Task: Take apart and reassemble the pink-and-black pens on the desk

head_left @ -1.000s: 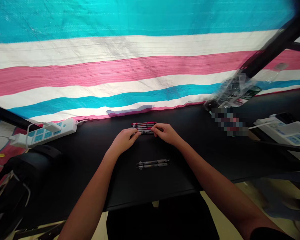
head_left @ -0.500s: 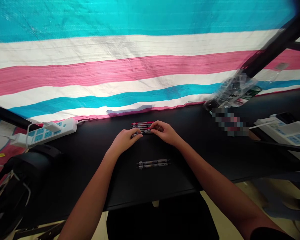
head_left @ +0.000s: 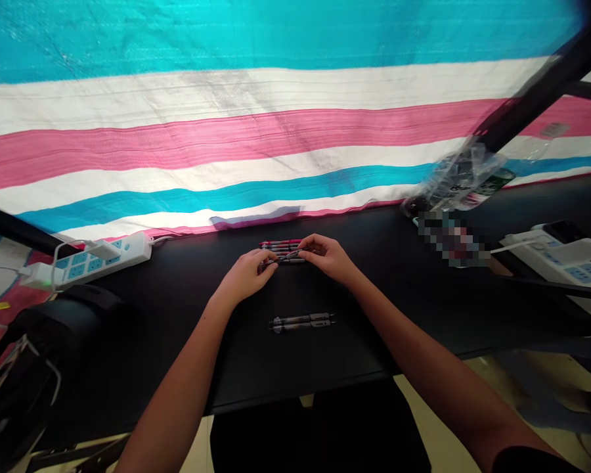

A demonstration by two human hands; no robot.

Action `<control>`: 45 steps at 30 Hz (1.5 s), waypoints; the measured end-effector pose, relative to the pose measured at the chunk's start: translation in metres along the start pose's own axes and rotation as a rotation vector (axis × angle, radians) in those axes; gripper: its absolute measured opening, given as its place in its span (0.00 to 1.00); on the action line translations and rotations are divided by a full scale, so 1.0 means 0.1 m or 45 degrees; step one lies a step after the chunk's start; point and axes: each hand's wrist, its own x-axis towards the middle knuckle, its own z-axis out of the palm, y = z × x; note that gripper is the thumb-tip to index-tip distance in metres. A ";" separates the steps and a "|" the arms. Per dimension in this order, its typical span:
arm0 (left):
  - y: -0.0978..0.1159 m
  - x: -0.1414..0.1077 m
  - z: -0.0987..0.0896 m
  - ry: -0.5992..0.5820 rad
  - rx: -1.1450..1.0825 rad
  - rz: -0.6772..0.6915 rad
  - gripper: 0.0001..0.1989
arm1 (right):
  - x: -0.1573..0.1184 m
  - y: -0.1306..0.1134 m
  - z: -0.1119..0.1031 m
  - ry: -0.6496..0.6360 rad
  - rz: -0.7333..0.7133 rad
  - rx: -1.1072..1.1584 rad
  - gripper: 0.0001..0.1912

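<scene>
Between my two hands a dark pen [head_left: 286, 257] is held slantwise, its right end a little higher. The fingers of my left hand [head_left: 249, 270] are closed on its left end, while my right hand [head_left: 328, 255] pinches the right end. Just beyond and under it lies a row of several pens [head_left: 280, 246], side by side, the farthest one red; my hands cover parts of them. Nearer to me, two grey and black pens [head_left: 303, 322] lie parallel on the black table [head_left: 295, 368].
A white power strip [head_left: 103, 256] with plugs lies at the back left, near a dark object [head_left: 79, 315]. At the right are a crinkled plastic bag [head_left: 463, 177], a pixelated item [head_left: 453, 240] and another power strip [head_left: 561, 256]. A striped sheet [head_left: 276, 131] hangs behind.
The pen between my hands has tilted, its right end rising slightly with my right hand. A pen lying beneath it shows more now. The two nearer pens have not moved.
</scene>
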 end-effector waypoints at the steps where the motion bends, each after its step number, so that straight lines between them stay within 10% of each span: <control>1: -0.01 0.00 0.00 0.000 0.008 -0.007 0.08 | 0.00 -0.01 0.00 0.015 0.006 0.032 0.15; 13: -0.04 0.01 0.00 0.039 0.035 -0.032 0.06 | 0.07 -0.02 -0.09 0.388 0.126 0.519 0.19; 20: -0.02 0.01 -0.01 0.001 0.029 -0.024 0.06 | 0.03 -0.05 -0.04 0.225 0.165 0.528 0.11; 28: -0.02 0.01 0.04 -0.044 0.012 -0.007 0.07 | -0.05 -0.06 0.07 -0.217 0.059 -0.132 0.13; 45: -0.02 0.01 -0.01 -0.001 0.033 -0.023 0.06 | -0.01 -0.02 0.02 0.072 0.131 0.187 0.19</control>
